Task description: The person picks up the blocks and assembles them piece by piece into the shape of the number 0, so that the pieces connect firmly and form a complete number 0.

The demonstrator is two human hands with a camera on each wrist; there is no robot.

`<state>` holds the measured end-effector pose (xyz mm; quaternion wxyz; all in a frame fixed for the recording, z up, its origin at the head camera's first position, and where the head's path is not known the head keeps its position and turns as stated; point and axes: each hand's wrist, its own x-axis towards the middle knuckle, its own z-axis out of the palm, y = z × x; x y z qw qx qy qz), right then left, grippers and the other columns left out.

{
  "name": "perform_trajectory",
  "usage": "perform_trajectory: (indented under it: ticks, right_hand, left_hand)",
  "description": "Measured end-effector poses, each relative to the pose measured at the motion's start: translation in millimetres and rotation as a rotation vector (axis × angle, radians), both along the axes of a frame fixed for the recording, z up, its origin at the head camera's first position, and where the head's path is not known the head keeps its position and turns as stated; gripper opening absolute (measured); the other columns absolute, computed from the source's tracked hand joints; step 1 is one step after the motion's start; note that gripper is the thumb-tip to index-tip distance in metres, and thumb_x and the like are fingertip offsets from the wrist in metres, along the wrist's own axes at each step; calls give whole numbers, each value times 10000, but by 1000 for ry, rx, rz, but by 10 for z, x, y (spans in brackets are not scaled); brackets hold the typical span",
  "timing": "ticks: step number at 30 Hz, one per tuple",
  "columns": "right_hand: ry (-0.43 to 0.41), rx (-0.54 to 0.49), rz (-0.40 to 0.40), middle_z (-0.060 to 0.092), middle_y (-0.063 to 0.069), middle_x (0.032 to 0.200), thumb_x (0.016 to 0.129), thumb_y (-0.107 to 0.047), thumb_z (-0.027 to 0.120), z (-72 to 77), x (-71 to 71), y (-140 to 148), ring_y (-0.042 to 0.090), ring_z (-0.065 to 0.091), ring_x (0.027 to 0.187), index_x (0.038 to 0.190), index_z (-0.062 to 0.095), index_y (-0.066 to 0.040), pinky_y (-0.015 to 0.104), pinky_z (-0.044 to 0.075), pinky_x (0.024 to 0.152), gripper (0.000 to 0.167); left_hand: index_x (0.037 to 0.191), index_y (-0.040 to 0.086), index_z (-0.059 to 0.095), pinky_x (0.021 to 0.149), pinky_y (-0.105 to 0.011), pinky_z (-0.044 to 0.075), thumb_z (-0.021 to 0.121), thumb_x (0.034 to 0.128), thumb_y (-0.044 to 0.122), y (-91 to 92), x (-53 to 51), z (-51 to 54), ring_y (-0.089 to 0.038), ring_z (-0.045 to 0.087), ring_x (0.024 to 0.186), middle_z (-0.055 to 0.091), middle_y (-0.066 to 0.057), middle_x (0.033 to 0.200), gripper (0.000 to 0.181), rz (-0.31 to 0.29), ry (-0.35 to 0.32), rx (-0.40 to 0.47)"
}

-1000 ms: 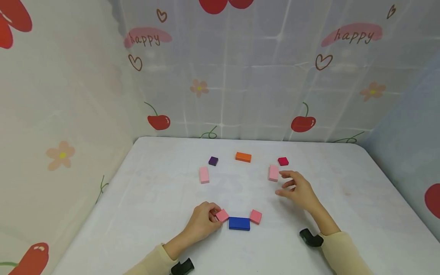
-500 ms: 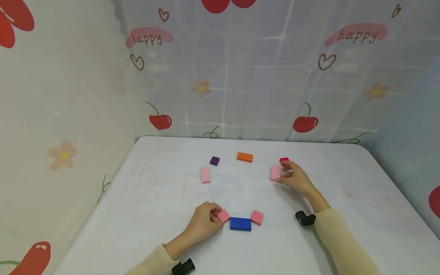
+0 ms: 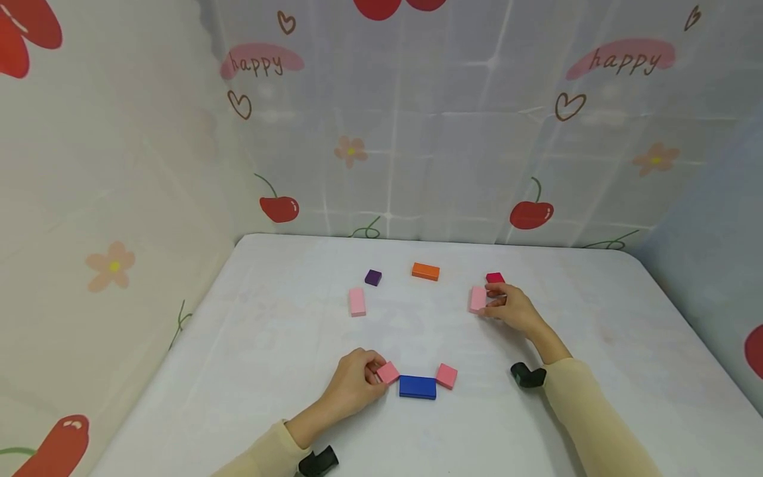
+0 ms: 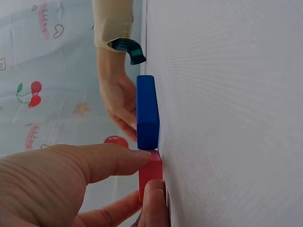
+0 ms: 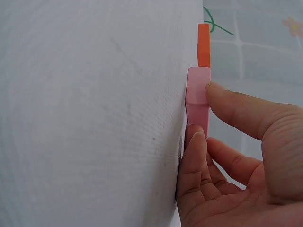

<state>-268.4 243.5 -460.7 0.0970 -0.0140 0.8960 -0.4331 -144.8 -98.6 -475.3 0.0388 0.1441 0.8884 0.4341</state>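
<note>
My left hand (image 3: 352,383) pinches a square pink block (image 3: 388,373) between thumb and fingers at the near part of the table. That block's corner meets the left end of a flat blue block (image 3: 418,387); the left wrist view shows the two touching. Another square pink block (image 3: 446,375) lies at the blue block's right end. Farther right, my right hand (image 3: 515,310) holds a light pink oblong block (image 3: 477,300) by its right side, thumb at its near end. Just behind those fingers lies a red block (image 3: 494,277), partly covered by them.
At the back lie an orange block (image 3: 426,271) and a dark purple block (image 3: 373,277). A second light pink block (image 3: 357,302) lies left of centre. The white table (image 3: 268,318) ends at a patterned curtain (image 3: 441,132).
My right hand has moved left and closed in on the light pink block, which it earlier stood apart from. The left hand keeps its grip on the square pink block without visible movement.
</note>
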Motion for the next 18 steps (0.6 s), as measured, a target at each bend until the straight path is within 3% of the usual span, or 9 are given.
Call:
perform_trajectory:
  ticks: [10, 18]
  right_hand:
    - [-11, 21, 1, 554, 237, 1256, 881, -121, 697, -16, 0, -29, 288, 537, 1024, 1390, 450, 23, 228, 523, 769, 584]
    - [4, 45, 44, 575, 217, 1190, 864, -137, 729, -1, 86, -123, 268, 552, 984, 1371, 477, 19, 263, 533, 765, 587]
  left_hand:
    - [959, 16, 667, 594, -172, 427, 779, 720, 15, -5, -3, -18, -53, 506, 672, 546, -16, 789, 263, -4, 4, 1]
    - [944, 11, 668, 595, -170, 426, 766, 704, -6, -3, 7, -6, -38, 507, 667, 547, -16, 784, 260, -6, 33, 3]
